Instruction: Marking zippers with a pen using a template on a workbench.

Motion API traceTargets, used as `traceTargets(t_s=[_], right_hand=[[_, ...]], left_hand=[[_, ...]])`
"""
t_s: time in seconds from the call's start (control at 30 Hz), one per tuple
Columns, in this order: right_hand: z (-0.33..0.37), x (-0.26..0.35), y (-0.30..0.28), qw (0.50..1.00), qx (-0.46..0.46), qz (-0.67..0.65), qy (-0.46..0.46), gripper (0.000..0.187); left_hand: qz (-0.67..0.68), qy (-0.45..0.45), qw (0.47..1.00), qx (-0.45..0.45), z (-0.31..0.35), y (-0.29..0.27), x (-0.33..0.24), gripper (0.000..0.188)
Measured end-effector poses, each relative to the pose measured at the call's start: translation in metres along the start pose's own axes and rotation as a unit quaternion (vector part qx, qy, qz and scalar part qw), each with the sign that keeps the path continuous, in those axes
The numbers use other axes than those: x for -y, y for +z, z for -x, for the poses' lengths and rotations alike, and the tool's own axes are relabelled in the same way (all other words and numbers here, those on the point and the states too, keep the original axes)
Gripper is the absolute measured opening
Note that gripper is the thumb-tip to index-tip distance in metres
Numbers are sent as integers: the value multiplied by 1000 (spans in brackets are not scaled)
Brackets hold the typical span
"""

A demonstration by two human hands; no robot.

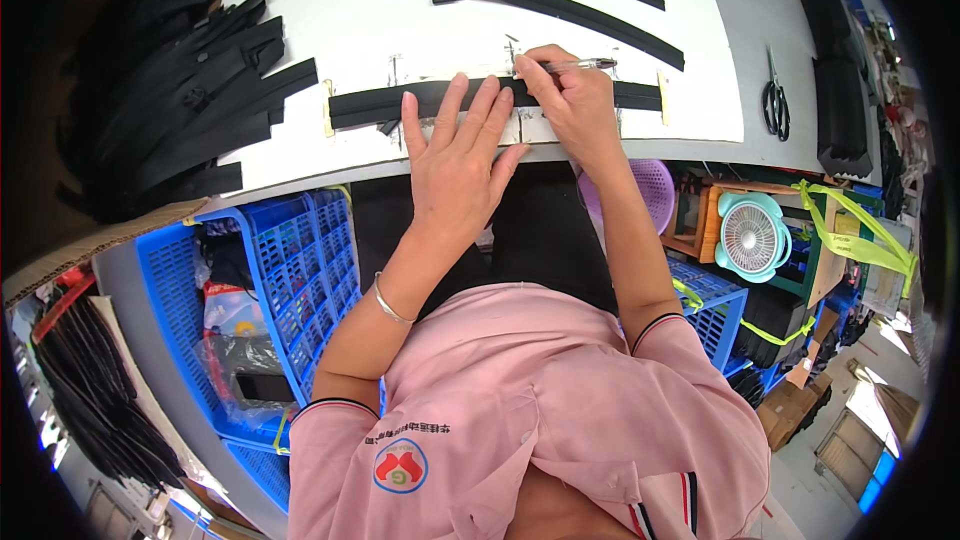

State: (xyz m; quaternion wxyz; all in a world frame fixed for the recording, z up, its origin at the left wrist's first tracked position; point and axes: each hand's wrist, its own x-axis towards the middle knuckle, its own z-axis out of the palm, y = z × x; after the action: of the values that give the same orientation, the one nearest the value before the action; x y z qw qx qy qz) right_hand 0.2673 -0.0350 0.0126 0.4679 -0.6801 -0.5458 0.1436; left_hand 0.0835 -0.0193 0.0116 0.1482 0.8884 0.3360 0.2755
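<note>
A black zipper (375,103) lies straight across the white board (350,25), between two yellowish tape marks. My left hand (455,155) rests flat on it with fingers spread, pressing from above. In my right hand (578,110) is a pen (580,64), pinched between thumb and fingers. Its tip end is at the zipper's upper edge, beside a dark line drawn on the board; the fingers partly hide the tip. Farther back, another black zipper (540,2) lies slanted, its small pull showing near the left end.
Many black zippers (190,90) are heaped at the left. Black scissors (775,105) lie on the grey table at the right, near a black stack (842,90). Below the edge are a blue crate (265,270), a purple basket (652,192) and a small turquoise fan (752,237).
</note>
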Motion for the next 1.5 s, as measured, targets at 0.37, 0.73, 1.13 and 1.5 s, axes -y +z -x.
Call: traceTargets(t_s=[0.37,0.73,1.13,1.5], right_hand=[[5,3,-10,997,51,-62,-2,22],[4,0,-7,998,56,-23,-34,20],[3,9,-15,972,45,-200,111,20],[4,8,-15,969,42,-205,129,19]], left_hand=[[-5,-2,1000,4,0,1,1,58],[8,4,1000,-21,1,1,2,54],[-13,-161,976,-146,46,-34,27,51],[-2,-102,992,-68,40,-43,23,62]])
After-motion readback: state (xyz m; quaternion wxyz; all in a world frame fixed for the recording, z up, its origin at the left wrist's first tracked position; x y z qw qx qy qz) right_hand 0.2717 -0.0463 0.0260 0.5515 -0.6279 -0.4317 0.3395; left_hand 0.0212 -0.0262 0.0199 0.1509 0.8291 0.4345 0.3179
